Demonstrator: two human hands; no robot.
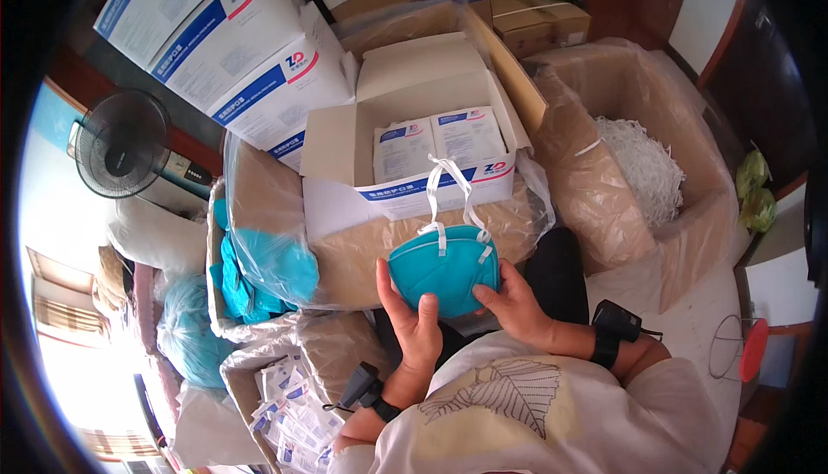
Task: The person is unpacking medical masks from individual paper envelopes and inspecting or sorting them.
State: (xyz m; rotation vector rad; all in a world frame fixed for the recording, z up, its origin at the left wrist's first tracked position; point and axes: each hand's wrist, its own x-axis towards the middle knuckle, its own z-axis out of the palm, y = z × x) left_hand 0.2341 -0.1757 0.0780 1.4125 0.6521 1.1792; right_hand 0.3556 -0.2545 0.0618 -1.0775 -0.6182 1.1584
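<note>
**Teal mask lies between two hands, its right edge pinched**

The teal mask [442, 277] sits directly between the fingers of both hands, its long axis running roughly crosswise from the left fingers to the right ones. The right hand [520, 308] has the firmer hold: its thumb presses the near face at the lower right edge, with the fingers behind. The left hand [412, 329] is looser, thumb and forefinger spread apart with the mask's left edge just beside them; whether they touch it, I cannot tell. The key relation seems to be which way the mask faces: its white straps [434, 182] rise from the upper edge, away from all the fingers, and overlap the front of the open white box [500, 188]. Beyond the fingertips, inside that box, stand white packets [470, 139].
</note>
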